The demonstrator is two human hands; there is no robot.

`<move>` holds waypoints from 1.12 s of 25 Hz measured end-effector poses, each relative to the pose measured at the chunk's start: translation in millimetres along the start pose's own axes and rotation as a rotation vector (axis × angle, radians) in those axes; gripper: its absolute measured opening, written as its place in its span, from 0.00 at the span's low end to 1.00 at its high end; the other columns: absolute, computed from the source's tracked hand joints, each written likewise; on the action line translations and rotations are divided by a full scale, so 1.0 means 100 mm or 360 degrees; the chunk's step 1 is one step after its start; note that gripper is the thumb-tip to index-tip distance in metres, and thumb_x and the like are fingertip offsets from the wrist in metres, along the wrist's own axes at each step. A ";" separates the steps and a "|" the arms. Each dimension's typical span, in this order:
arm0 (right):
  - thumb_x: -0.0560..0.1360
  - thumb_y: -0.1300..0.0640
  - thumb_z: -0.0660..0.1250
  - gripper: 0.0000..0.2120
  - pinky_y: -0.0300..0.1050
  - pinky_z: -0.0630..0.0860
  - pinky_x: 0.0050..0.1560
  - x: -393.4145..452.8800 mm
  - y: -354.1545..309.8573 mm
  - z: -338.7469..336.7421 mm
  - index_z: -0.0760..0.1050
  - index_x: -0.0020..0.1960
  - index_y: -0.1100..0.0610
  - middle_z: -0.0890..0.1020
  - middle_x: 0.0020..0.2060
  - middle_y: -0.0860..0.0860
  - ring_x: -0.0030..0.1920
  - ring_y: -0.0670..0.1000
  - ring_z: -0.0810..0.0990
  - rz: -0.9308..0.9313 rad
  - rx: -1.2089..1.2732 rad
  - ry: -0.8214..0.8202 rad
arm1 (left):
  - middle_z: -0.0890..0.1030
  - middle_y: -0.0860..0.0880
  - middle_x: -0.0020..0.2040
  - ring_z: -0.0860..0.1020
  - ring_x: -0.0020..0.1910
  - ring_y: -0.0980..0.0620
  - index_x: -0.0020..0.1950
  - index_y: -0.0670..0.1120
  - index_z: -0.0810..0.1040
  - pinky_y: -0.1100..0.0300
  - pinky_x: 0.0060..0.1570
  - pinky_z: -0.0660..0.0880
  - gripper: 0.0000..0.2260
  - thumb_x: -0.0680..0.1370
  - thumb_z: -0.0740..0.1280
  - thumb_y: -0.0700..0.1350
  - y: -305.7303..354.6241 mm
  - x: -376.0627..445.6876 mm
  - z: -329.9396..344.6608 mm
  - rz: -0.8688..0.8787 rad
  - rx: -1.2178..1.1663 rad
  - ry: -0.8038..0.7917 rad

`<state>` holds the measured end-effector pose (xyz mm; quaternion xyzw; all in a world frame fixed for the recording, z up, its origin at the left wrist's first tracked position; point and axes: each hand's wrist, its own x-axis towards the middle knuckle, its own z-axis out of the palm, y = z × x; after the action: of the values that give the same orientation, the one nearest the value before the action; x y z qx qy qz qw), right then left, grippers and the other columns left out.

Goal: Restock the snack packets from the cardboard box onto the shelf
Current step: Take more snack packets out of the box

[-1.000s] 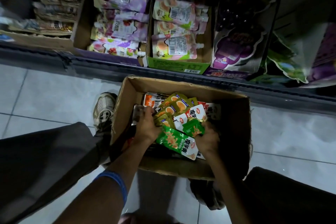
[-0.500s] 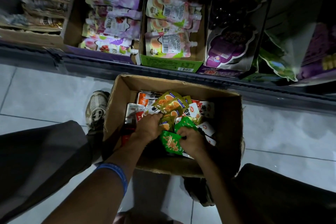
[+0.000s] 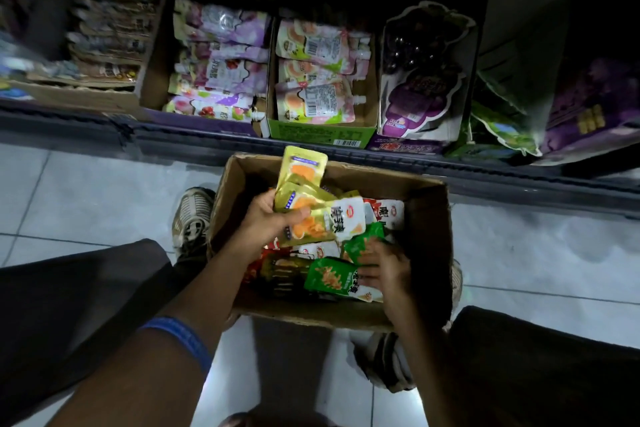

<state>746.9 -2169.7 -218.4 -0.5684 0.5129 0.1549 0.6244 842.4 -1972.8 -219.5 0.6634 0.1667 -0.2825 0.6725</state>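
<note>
1. While the cardboard box point(image 3: 429, 218) sits on the floor below the shelf point(image 3: 311, 156), about three yellow packets point(image 3: 304, 184) are gripped by the left hand point(image 3: 270, 222).
2. Two green packets point(image 3: 332, 279) inside are touched by the right hand point(image 3: 388, 274), fingers loosely spread.

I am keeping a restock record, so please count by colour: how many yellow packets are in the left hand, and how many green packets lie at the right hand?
Yellow packets, gripped in the left hand: 3 plainly seen
Green packets, at the fingers of the right hand: 2
Total: 5
</note>
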 end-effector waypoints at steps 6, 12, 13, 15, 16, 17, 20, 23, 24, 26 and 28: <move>0.77 0.50 0.65 0.17 0.53 0.74 0.59 -0.30 -0.18 0.21 0.73 0.65 0.52 0.82 0.58 0.54 0.57 0.55 0.81 -0.0060 0.0540 -0.0668 | 0.86 0.51 0.47 0.83 0.48 0.51 0.50 0.49 0.81 0.62 0.44 0.78 0.12 0.71 0.77 0.37 0.04 -0.38 0.24 -0.0208 0.0176 -0.0189; 0.71 0.66 0.69 0.22 0.55 0.74 0.61 -0.19 -0.09 0.18 0.73 0.61 0.48 0.81 0.59 0.56 0.59 0.57 0.79 -0.0196 0.0443 -0.0652 | 0.82 0.49 0.55 0.78 0.54 0.52 0.61 0.49 0.77 0.57 0.56 0.75 0.16 0.73 0.73 0.44 0.21 -0.18 0.43 -0.0323 0.1339 -0.0776; 0.70 0.67 0.70 0.23 0.55 0.74 0.60 -0.14 -0.09 0.17 0.74 0.62 0.51 0.81 0.59 0.57 0.59 0.57 0.80 -0.0206 0.0473 -0.0606 | 0.81 0.50 0.57 0.78 0.55 0.51 0.62 0.50 0.76 0.54 0.59 0.74 0.18 0.73 0.73 0.48 0.22 -0.15 0.44 -0.0344 0.1410 -0.0813; 0.70 0.68 0.70 0.22 0.52 0.78 0.53 -0.07 -0.17 0.09 0.75 0.62 0.55 0.83 0.56 0.57 0.53 0.56 0.83 -0.0254 0.0453 -0.0488 | 0.78 0.51 0.61 0.76 0.58 0.50 0.65 0.51 0.74 0.52 0.62 0.73 0.24 0.71 0.75 0.49 0.16 -0.07 0.43 -0.0414 0.1401 -0.0811; 0.71 0.68 0.70 0.20 0.50 0.80 0.48 -0.03 -0.22 0.02 0.76 0.60 0.55 0.83 0.55 0.57 0.50 0.54 0.84 -0.0286 0.0400 -0.0425 | 0.77 0.51 0.62 0.75 0.60 0.49 0.67 0.51 0.73 0.52 0.62 0.73 0.26 0.71 0.75 0.47 0.10 -0.03 0.41 -0.0433 0.1387 -0.0811; 0.71 0.68 0.70 0.19 0.48 0.81 0.44 0.02 -0.24 -0.07 0.76 0.59 0.54 0.84 0.54 0.56 0.49 0.54 0.84 -0.0334 0.0341 -0.0384 | 0.76 0.49 0.64 0.75 0.60 0.48 0.68 0.51 0.72 0.51 0.62 0.74 0.26 0.72 0.74 0.44 0.02 -0.01 0.42 -0.0423 0.1373 -0.0820; 0.71 0.67 0.71 0.19 0.59 0.81 0.50 0.11 -0.25 -0.30 0.76 0.60 0.54 0.83 0.54 0.58 0.53 0.60 0.83 -0.0460 0.0259 -0.0419 | 0.77 0.47 0.65 0.76 0.62 0.46 0.69 0.51 0.72 0.49 0.62 0.75 0.24 0.74 0.71 0.41 -0.39 -0.01 0.56 -0.0163 0.1623 -0.0836; 0.71 0.66 0.72 0.20 0.66 0.76 0.57 0.19 -0.28 -0.37 0.76 0.61 0.55 0.83 0.55 0.58 0.55 0.62 0.81 -0.0487 0.0193 -0.0409 | 0.78 0.44 0.64 0.76 0.63 0.43 0.68 0.47 0.74 0.50 0.62 0.74 0.20 0.75 0.70 0.45 -0.74 -0.07 0.77 0.0158 0.2075 -0.0735; 0.71 0.65 0.72 0.20 0.66 0.75 0.58 0.19 -0.30 -0.38 0.76 0.61 0.56 0.83 0.55 0.58 0.56 0.62 0.81 -0.0497 0.0164 -0.0429 | 0.78 0.44 0.64 0.76 0.63 0.42 0.67 0.47 0.74 0.50 0.62 0.74 0.19 0.76 0.69 0.44 -0.79 -0.05 0.82 0.0174 0.2117 -0.0727; 0.71 0.63 0.72 0.20 0.65 0.75 0.59 0.20 -0.32 -0.43 0.77 0.62 0.58 0.83 0.55 0.58 0.56 0.61 0.81 -0.0505 0.0152 -0.0463 | 0.77 0.44 0.65 0.76 0.64 0.43 0.68 0.48 0.74 0.50 0.63 0.74 0.20 0.77 0.69 0.42 -0.79 0.02 0.84 0.0075 0.2096 -0.0806; 0.74 0.64 0.69 0.17 0.64 0.75 0.60 0.18 -0.31 -0.48 0.76 0.63 0.60 0.83 0.55 0.59 0.56 0.61 0.81 -0.0492 0.0194 -0.0464 | 0.76 0.46 0.67 0.76 0.64 0.45 0.71 0.52 0.73 0.51 0.64 0.74 0.22 0.77 0.70 0.42 -0.73 0.07 0.77 -0.0070 0.1861 -0.0858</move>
<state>756.3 -2227.7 -207.8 -0.5731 0.3323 0.1065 0.7415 792.3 -2046.8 -277.1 0.8227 -0.1760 -0.4972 0.2123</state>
